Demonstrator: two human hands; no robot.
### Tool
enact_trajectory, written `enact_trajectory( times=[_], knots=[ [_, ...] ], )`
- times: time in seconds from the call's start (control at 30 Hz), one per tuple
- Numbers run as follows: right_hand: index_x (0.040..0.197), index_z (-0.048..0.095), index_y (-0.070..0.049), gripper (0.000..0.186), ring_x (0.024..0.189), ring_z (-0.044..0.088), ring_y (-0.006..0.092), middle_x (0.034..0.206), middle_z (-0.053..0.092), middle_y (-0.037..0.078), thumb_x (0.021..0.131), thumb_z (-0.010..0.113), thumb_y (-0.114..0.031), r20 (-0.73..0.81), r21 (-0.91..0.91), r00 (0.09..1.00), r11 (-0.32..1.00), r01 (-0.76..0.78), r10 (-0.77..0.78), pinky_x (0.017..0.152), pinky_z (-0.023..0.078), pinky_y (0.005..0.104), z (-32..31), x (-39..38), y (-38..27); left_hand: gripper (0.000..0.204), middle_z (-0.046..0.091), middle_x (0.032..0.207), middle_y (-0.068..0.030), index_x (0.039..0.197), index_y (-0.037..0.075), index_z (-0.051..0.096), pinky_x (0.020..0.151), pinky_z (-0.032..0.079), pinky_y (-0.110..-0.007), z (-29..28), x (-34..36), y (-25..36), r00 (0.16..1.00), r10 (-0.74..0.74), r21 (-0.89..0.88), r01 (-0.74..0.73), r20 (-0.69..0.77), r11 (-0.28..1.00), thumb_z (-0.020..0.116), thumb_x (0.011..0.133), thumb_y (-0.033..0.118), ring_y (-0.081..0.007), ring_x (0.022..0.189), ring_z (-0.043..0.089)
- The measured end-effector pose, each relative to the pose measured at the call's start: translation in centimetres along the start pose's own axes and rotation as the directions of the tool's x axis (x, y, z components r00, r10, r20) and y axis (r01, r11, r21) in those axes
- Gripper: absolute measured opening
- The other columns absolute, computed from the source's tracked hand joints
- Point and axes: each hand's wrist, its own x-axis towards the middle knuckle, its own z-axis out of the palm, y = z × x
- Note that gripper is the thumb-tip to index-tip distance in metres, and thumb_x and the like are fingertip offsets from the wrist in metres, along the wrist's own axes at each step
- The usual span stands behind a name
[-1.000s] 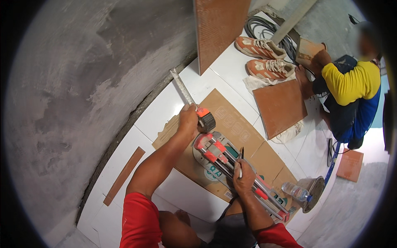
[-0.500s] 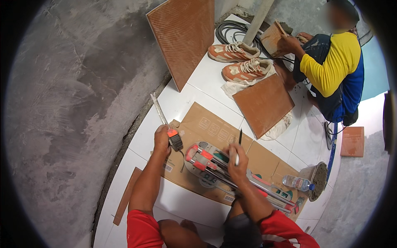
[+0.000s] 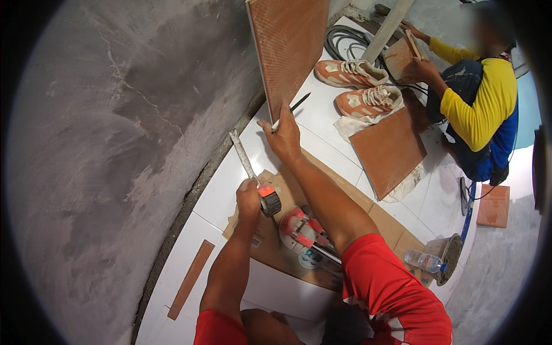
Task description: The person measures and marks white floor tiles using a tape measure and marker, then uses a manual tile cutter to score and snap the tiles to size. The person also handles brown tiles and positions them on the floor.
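My left hand (image 3: pixel 249 201) grips a tape measure (image 3: pixel 269 202) with its scuffed blade (image 3: pixel 244 154) pulled out toward the wall's foot. My right hand (image 3: pixel 282 135) is stretched forward, gripping a dark-tipped marking pencil (image 3: pixel 299 102) and reaching to the lower edge of the upright brown tile (image 3: pixel 287 40); whether it touches the tile I cannot tell. A red and silver tile cutter (image 3: pixel 300 230) lies on cardboard (image 3: pixel 261 264) below my arms, partly hidden by my right arm. A narrow brown tile strip (image 3: pixel 190 279) lies at my left.
A grey wall (image 3: pixel 98 172) borders the left. A co-worker (image 3: pixel 483 109) squats at right, holding a trowel-like board. Shoes (image 3: pixel 368 100), a flat tile (image 3: pixel 386 153), coiled cable (image 3: pixel 334 41), a post (image 3: pixel 386 31), a water bottle (image 3: pixel 424 261) and a bucket of grey mix (image 3: pixel 450 259) stand or lie around.
My right hand has moved forward and up from over the cutter to the upright tile, still with the pencil. My left hand and tape shifted slightly. The co-worker's hands have risen.
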Motion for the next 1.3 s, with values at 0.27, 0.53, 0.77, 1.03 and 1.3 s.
enact_trajectory(
  times=[0.27, 0.53, 0.77, 1.03, 1.3],
  knots=[
    [0.152, 0.012, 0.007, 0.090, 0.114, 0.057, 0.0492, 0.125, 0.053, 0.036, 0.087, 0.072, -0.013, 0.016, -0.141, 0.999, 0.989, -0.037, 0.039, 0.098, 0.047, 0.0470, 2.0, 2.0, 2.1, 0.030, 0.053, 0.070, -0.0090, 0.081, -0.003, 0.058, 0.069, 0.042, -0.037, 0.3, -1.0, 1.4, 0.995, 0.099, 0.198, -0.092, -0.027, 0.976, 0.051, 0.095, 0.023, -0.0190, 0.070, 0.045],
    [0.151, 0.010, 0.008, 0.091, 0.108, 0.059, 0.0494, 0.120, 0.053, 0.037, 0.085, 0.070, -0.008, -0.031, -0.178, 1.000, 0.984, -0.004, -0.002, 0.093, 0.050, 0.0486, 3.1, 2.6, 3.7, 0.035, 0.048, 0.068, -0.0157, 0.078, -0.005, 0.053, 0.069, 0.040, -0.042, 1.3, -1.7, 3.0, 0.991, 0.124, 0.382, -0.099, -0.042, 0.919, 0.049, 0.094, 0.026, -0.0232, 0.068, 0.041],
    [0.151, 0.010, 0.009, 0.090, 0.107, 0.059, 0.0500, 0.121, 0.052, 0.038, 0.081, 0.067, -0.001, -0.041, -0.200, 0.994, 0.974, -0.104, 0.097, 0.093, 0.049, 0.0495, 3.2, 3.1, 1.9, 0.036, 0.047, 0.068, -0.0168, 0.077, -0.006, 0.051, 0.069, 0.040, -0.043, 1.1, -1.6, 2.8, 0.985, 0.164, 0.422, -0.126, -0.057, 0.898, 0.050, 0.093, 0.026, -0.0259, 0.067, 0.041],
    [0.150, 0.012, 0.010, 0.087, 0.112, 0.057, 0.0493, 0.128, 0.048, 0.037, 0.083, 0.066, -0.001, -0.073, -0.182, 0.987, 0.971, -0.153, 0.142, 0.096, 0.049, 0.0472, 3.4, 5.0, 2.2, 0.030, 0.052, 0.070, -0.0117, 0.080, -0.002, 0.055, 0.069, 0.042, -0.039, 1.2, -1.9, 2.9, 0.991, 0.123, 0.430, -0.091, -0.047, 0.898, 0.051, 0.093, 0.025, -0.0197, 0.069, 0.047],
    [0.150, 0.012, 0.012, 0.090, 0.119, 0.053, 0.0480, 0.135, 0.043, 0.035, 0.081, 0.069, -0.002, -0.051, -0.180, 0.982, 0.966, -0.186, 0.179, 0.099, 0.048, 0.0452, 3.9, 5.5, 2.0, 0.029, 0.060, 0.077, -0.0051, 0.085, 0.000, 0.062, 0.068, 0.046, -0.032, 0.3, -0.6, 1.1, 0.999, 0.038, 0.325, -0.026, -0.033, 0.945, 0.052, 0.094, 0.026, -0.0138, 0.070, 0.056]
  ],
)
